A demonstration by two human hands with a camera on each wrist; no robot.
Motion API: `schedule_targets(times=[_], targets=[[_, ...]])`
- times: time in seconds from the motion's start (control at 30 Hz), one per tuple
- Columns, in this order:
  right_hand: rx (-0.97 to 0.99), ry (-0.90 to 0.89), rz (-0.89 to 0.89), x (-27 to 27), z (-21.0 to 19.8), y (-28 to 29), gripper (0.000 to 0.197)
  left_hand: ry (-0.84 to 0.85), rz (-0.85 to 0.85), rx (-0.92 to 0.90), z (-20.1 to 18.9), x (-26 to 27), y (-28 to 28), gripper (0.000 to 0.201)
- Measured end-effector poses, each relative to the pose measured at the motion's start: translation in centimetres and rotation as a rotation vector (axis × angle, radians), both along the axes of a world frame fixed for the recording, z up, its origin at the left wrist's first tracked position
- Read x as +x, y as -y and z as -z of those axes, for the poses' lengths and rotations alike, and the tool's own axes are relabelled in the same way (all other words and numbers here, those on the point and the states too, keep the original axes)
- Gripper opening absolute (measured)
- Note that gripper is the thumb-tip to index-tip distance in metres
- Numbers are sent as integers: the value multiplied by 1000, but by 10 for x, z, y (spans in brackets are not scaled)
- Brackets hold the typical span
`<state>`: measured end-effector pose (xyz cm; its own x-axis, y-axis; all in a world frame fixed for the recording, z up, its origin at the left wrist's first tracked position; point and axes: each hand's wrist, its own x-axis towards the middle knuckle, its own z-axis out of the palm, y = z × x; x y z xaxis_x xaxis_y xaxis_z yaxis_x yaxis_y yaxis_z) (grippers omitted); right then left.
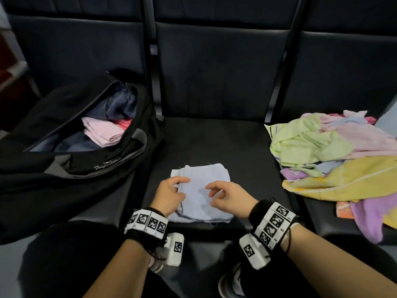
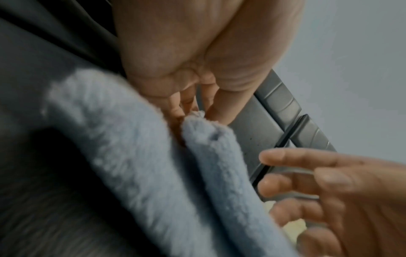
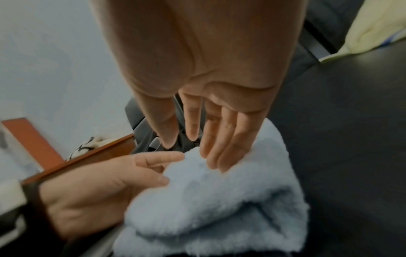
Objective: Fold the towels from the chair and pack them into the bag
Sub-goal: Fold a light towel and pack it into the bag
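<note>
A folded light blue towel point(image 1: 206, 190) lies on the middle seat point(image 1: 214, 138) near its front edge. My left hand point(image 1: 179, 187) is at the towel's left edge, its curled fingers pinching a fold of the towel point(image 2: 153, 165). My right hand point(image 1: 214, 195) hovers over the towel's right half, fingers relaxed and nearly straight point(image 3: 215, 149), fingertips just above or brushing the towel point(image 3: 219, 200). An open black bag point(image 1: 64, 168) on the left seat holds a folded pink towel point(image 1: 103, 132) and darker cloth. A loose pile of towels point(image 1: 333, 151) covers the right seat.
Dark seat backs point(image 1: 214, 72) rise behind the seats, with metal dividers point(image 1: 153, 61) between them. My knees and shoes point(image 1: 232, 280) are just below the seat's front edge. A brown wooden ledge point(image 3: 44, 156) stands to the left.
</note>
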<state>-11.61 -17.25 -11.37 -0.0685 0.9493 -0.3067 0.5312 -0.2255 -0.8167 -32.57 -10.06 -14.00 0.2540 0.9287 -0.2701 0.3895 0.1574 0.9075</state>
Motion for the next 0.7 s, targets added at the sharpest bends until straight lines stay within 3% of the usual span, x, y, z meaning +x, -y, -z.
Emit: schedule_targets(times=[0.1, 0.17, 0.3, 0.47, 0.53, 0.6, 0.7], targets=[[73, 63, -138, -6, 3, 5, 40, 45, -39, 36, -5, -12, -5, 53], [118, 235, -258, -11, 8, 6, 41, 0, -48, 18, -4, -19, -7, 50], [160, 589, -419, -14, 23, 13, 42, -214, -79, -7, 8, -24, -7, 47], [264, 790, -501, -19, 36, 22, 55, -467, -95, 212, 7, -17, -3, 47], [304, 833, -507, -23, 39, 22, 55, -443, -3, 295, 0, -9, 3, 43], [312, 818, -486, -23, 42, 20, 53, -457, 171, 266, -3, 0, 11, 38], [236, 614, -363, -19, 40, 10, 51, -646, 380, 131, -3, 8, 21, 32]])
